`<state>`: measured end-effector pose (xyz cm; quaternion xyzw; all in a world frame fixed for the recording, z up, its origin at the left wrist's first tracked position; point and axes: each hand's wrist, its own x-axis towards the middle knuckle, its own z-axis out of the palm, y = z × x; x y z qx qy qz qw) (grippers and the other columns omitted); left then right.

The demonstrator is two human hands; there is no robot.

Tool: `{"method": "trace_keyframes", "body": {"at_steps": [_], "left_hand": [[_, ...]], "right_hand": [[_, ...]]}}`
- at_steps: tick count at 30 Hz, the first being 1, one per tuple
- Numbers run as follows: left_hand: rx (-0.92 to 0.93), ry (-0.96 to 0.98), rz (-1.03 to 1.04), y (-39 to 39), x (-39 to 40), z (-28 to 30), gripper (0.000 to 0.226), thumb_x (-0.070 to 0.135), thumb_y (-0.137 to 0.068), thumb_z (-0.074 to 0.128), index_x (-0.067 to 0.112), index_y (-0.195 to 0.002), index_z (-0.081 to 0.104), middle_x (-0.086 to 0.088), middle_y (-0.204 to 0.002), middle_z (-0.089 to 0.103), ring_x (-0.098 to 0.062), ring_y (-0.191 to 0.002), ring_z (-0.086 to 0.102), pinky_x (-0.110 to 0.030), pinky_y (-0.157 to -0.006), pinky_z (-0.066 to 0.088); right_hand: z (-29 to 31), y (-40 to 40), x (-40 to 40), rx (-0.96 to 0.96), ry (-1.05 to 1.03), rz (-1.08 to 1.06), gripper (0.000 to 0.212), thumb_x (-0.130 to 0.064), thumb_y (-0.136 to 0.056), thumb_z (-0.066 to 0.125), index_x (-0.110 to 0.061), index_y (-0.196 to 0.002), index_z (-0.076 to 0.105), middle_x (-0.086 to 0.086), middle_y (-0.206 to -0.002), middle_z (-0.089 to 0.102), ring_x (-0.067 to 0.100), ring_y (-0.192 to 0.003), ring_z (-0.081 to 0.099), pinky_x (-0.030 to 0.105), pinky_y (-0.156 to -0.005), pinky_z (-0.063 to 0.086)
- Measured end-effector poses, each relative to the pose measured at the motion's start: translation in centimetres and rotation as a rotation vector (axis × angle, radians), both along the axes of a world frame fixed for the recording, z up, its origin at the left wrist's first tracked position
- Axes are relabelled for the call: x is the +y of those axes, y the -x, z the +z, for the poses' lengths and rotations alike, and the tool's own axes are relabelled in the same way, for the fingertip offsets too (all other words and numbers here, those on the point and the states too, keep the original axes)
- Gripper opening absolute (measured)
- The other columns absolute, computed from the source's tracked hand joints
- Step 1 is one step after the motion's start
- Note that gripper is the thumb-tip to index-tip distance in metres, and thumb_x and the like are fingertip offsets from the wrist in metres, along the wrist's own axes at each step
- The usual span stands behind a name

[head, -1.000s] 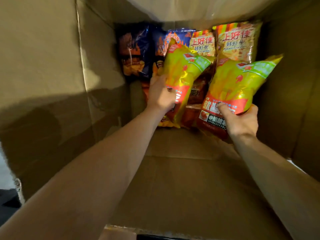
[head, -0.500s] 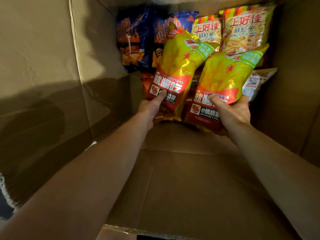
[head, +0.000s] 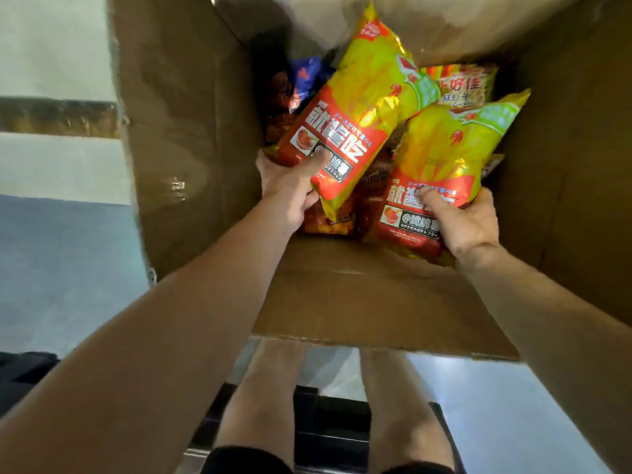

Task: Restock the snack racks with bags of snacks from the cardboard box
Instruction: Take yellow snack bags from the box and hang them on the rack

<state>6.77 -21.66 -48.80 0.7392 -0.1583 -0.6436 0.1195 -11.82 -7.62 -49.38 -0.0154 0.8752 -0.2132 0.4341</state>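
Both yellow-and-red chip bags now sit higher in the cardboard box [head: 191, 138]; the left hand [head: 290, 189] grips the left bag [head: 362, 97], the right hand [head: 461, 224] grips the right bag [head: 451, 155], above remaining snacks.

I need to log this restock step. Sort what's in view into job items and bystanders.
Job items:
- left hand, gripping one yellow-and-red bag
- right hand, gripping a matching bag
- cardboard box
- prawn cracker bag in the box
- blue bag in the box

Bystanders:
- grey floor
- the person's legs
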Motion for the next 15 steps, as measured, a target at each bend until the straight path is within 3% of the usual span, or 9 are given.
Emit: {"method": "trace_keyframes", "body": {"at_steps": [2,3,7,11,15], "left_hand": [[0.073,0.040,-0.065,-1.0,-0.6,4.8,0.111,0.014,-0.078,0.084,0.041,-0.154,0.008,-0.002,-0.139,0.051,-0.024,-0.118,0.059,-0.051,-0.097,0.050],[0.100,0.068,-0.092,-1.5,-0.7,7.5,0.110,0.011,-0.077,0.084,0.041,-0.152,0.010,0.000,-0.137,0.052,-0.024,-0.117,0.060,-0.052,-0.094,0.052],[0.137,0.162,-0.222,-3.4,0.1,17.7,0.075,0.011,-0.079,0.083,0.032,-0.132,0.034,0.004,-0.121,0.061,-0.016,-0.101,0.066,-0.036,-0.067,0.058],[0.182,0.259,-0.385,-6.1,1.3,26.2,0.065,0.018,-0.078,0.084,0.019,-0.130,0.046,-0.002,-0.124,0.063,-0.024,-0.112,0.064,-0.050,-0.089,0.056],[0.081,0.402,-0.504,-8.8,2.5,33.7,0.055,0.020,-0.075,0.087,0.023,-0.114,0.048,0.006,-0.108,0.061,-0.011,-0.095,0.062,-0.035,-0.084,0.056]], "right_hand": [[4.1,-0.5,-0.2,0.019,0.038,-0.023,0.074,-0.054,-0.073,0.083,-0.024,-0.132,0.050,-0.004,-0.114,0.062,0.022,-0.107,0.064,0.038,-0.100,0.051],[6.3,-0.9,-0.4,0.017,0.059,-0.038,0.074,-0.054,-0.072,0.083,-0.023,-0.132,0.051,-0.004,-0.115,0.064,0.022,-0.107,0.065,0.039,-0.099,0.052],[16.2,-3.3,-0.9,0.006,0.158,-0.132,0.076,-0.053,-0.071,0.084,-0.020,-0.131,0.051,0.000,-0.119,0.066,0.021,-0.102,0.067,0.039,-0.095,0.055],[25.3,-6.1,-0.6,0.003,0.282,-0.182,0.074,-0.051,-0.070,0.086,-0.020,-0.128,0.053,0.001,-0.116,0.067,0.019,-0.100,0.068,0.043,-0.095,0.056],[32.5,-8.5,0.8,0.008,0.395,-0.151,0.072,-0.055,-0.067,0.085,-0.026,-0.123,0.050,-0.002,-0.114,0.066,0.019,-0.102,0.068,0.042,-0.094,0.056]]}}
